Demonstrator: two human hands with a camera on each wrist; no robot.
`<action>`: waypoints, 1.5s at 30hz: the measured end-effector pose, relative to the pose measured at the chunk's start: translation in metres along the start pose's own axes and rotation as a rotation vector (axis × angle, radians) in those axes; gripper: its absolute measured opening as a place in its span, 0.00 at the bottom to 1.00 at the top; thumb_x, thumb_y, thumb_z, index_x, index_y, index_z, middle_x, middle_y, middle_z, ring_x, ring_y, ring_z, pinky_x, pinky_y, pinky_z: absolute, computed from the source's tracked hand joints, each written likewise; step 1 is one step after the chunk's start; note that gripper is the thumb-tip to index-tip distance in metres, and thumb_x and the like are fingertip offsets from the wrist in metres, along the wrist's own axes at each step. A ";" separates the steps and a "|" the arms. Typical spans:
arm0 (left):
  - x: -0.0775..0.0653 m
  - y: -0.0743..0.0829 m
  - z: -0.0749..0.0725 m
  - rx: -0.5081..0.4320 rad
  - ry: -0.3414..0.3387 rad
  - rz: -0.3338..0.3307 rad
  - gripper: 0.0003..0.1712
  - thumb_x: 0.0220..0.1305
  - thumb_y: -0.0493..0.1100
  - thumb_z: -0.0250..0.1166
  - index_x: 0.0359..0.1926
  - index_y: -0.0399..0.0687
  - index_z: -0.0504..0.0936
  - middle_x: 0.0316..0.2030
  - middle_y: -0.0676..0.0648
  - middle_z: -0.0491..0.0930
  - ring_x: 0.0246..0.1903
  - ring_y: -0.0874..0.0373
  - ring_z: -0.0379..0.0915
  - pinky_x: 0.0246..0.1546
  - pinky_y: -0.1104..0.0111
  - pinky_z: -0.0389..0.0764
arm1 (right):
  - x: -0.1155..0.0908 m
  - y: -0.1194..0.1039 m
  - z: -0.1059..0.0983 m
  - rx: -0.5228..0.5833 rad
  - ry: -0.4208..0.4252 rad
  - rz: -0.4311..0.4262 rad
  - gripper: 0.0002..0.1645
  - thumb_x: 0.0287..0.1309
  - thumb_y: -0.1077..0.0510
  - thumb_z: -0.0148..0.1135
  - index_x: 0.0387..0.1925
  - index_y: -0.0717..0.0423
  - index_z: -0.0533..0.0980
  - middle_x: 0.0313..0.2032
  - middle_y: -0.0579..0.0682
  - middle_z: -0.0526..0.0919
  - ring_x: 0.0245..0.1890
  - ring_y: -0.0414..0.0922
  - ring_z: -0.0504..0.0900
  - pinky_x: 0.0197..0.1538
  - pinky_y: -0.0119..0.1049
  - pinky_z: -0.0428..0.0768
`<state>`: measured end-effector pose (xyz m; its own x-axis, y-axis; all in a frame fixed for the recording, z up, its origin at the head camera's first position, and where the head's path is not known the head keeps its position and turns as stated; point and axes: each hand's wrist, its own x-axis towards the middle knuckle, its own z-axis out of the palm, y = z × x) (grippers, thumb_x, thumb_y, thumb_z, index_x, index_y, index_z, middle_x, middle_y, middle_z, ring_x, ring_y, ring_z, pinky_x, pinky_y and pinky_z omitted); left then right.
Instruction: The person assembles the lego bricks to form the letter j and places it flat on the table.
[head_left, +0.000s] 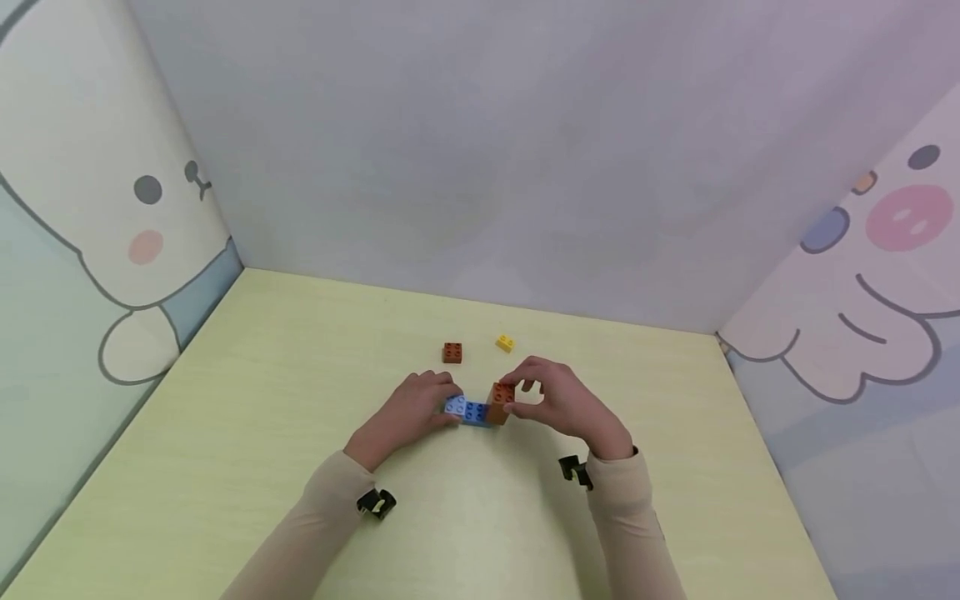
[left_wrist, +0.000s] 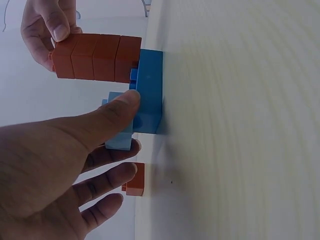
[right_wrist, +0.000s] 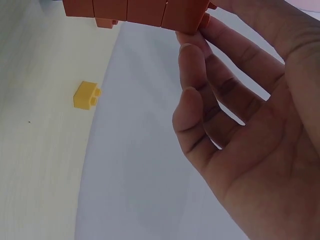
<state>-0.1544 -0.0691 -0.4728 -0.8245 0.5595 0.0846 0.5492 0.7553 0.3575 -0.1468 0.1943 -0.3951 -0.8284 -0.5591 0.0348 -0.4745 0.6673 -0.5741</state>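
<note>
A long blue brick lies on the table, with a light blue brick on top of its left end. My left hand holds the light blue brick between thumb and fingers, the thumb tip also overlapping the blue brick's upper edge. On the right end of the blue brick stands a tall stack of several reddish-brown bricks. The top brick of this stack is pinched by the thumb and fingertips of my right hand. Bare blue studs show between the stack and the light blue brick.
A loose reddish-brown brick sits beyond my left hand. To its right lies a small yellow brick. The pale yellow table ends at a grey back wall, with cartoon-printed walls on both sides.
</note>
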 end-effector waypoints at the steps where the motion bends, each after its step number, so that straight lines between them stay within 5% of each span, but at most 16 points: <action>1: 0.000 0.000 0.000 0.005 0.001 -0.001 0.21 0.62 0.55 0.73 0.52 0.51 0.85 0.44 0.52 0.82 0.42 0.57 0.73 0.44 0.61 0.75 | 0.000 0.000 0.000 -0.005 -0.001 -0.007 0.19 0.60 0.53 0.74 0.52 0.47 0.84 0.46 0.42 0.85 0.43 0.44 0.82 0.47 0.42 0.80; 11: 0.002 0.000 -0.003 0.015 -0.009 -0.003 0.22 0.62 0.55 0.72 0.53 0.51 0.85 0.45 0.53 0.82 0.43 0.57 0.74 0.44 0.62 0.74 | 0.007 0.006 -0.002 0.002 0.030 -0.009 0.15 0.65 0.47 0.68 0.51 0.46 0.84 0.45 0.40 0.85 0.44 0.41 0.81 0.48 0.44 0.80; 23: 0.004 0.001 -0.003 0.026 -0.007 0.002 0.22 0.62 0.55 0.72 0.54 0.51 0.85 0.45 0.53 0.83 0.44 0.57 0.75 0.45 0.61 0.75 | 0.033 0.022 -0.007 -0.014 0.074 0.007 0.14 0.68 0.53 0.66 0.52 0.50 0.84 0.46 0.46 0.86 0.43 0.43 0.81 0.48 0.51 0.82; 32: 0.004 0.005 -0.004 -0.004 -0.036 -0.023 0.22 0.63 0.54 0.72 0.54 0.50 0.85 0.46 0.51 0.83 0.45 0.55 0.75 0.46 0.60 0.75 | 0.058 0.046 0.009 -0.014 0.064 0.022 0.17 0.67 0.53 0.67 0.53 0.55 0.84 0.47 0.50 0.86 0.44 0.45 0.82 0.45 0.37 0.78; 45: 0.001 0.001 0.000 0.000 -0.040 -0.032 0.22 0.63 0.55 0.72 0.54 0.51 0.85 0.46 0.52 0.83 0.45 0.56 0.75 0.47 0.60 0.75 | 0.089 0.056 0.035 0.016 0.034 0.019 0.17 0.68 0.51 0.66 0.54 0.54 0.84 0.48 0.49 0.86 0.45 0.46 0.84 0.50 0.42 0.82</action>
<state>-0.1549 -0.0682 -0.4723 -0.8359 0.5478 0.0360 0.5223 0.7734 0.3592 -0.2366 0.1654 -0.4527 -0.8471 -0.5290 0.0513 -0.4538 0.6695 -0.5880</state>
